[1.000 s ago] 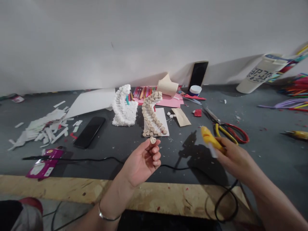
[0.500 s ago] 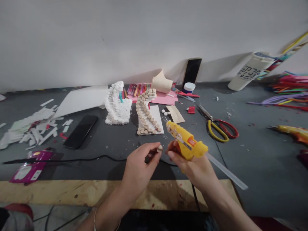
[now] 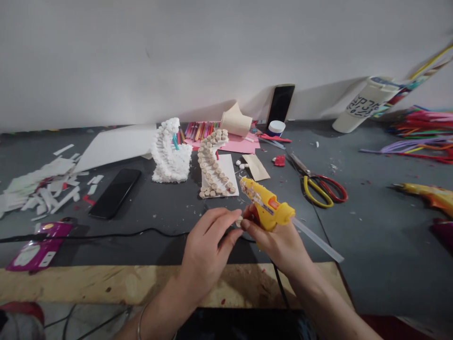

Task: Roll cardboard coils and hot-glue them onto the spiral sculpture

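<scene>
My right hand (image 3: 274, 241) is wrapped round a yellow hot glue gun (image 3: 267, 205), with a clear glue stick (image 3: 318, 240) jutting from its back end. Between the fingertips of both hands sits a small beige round disc (image 3: 239, 221); my left hand (image 3: 208, 248) pinches it and my right thumb meets it. Just beyond stands a curved piece (image 3: 214, 170) on a white base, covered with similar beige discs. To its left is a like-shaped piece (image 3: 171, 156) with a rough white surface and a teal strip.
Scissors (image 3: 318, 189) and another yellow tool (image 3: 424, 192) lie to the right. At left are a black phone (image 3: 115, 193), white paper strips (image 3: 46, 182) and a purple packet (image 3: 40, 245). A black cable (image 3: 141, 232) crosses the table. A tumbler (image 3: 366, 105) leans at the back.
My hands have come together, so the right fingers now meet the disc that only the left hand held. The glue gun has shifted slightly left.
</scene>
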The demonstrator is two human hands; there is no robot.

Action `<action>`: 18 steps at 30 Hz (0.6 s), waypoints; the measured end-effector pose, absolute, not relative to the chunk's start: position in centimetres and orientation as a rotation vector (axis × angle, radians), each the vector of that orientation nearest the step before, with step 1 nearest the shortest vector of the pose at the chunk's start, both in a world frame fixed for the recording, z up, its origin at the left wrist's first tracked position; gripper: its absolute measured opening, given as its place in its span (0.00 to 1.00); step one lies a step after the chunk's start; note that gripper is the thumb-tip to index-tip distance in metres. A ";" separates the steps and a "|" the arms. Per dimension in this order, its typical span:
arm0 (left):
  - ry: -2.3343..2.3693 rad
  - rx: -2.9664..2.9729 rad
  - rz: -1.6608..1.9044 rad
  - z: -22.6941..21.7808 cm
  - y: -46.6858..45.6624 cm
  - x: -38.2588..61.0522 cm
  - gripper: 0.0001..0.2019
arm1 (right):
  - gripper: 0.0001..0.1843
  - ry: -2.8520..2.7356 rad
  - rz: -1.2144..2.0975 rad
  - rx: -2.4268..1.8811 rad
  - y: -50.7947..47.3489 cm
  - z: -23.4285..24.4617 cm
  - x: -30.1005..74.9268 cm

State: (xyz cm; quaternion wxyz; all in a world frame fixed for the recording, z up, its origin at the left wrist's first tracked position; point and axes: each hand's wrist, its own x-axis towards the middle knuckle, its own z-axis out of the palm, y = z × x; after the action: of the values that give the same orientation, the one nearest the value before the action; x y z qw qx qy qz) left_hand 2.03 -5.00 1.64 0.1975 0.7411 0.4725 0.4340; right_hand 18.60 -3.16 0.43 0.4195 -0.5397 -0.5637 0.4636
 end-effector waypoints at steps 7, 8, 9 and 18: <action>1.138 1.473 1.097 1.3 -4.1 1.8 0.09 | 0.15 -1.325 1.237 -1.317 -3.4 0.6 18.4; 1.117 1.396 1.117 1.3 -4.0 1.8 0.08 | 0.15 -1.296 1.242 -1.312 -3.4 0.7 18.2; 1.100 1.323 1.146 1.3 -4.0 1.9 0.07 | 0.16 -1.270 1.234 -1.316 -3.4 0.8 18.1; 0.993 0.888 1.204 1.4 -3.7 1.6 0.15 | 0.17 -1.295 1.130 -1.285 -5.2 -0.5 20.6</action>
State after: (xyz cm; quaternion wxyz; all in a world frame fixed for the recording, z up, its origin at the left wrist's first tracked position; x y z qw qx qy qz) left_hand 1.56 -3.66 1.38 0.6234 0.3867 0.4324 0.5243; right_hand 20.56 -5.22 -0.54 0.4774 -0.5261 -0.5302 0.4628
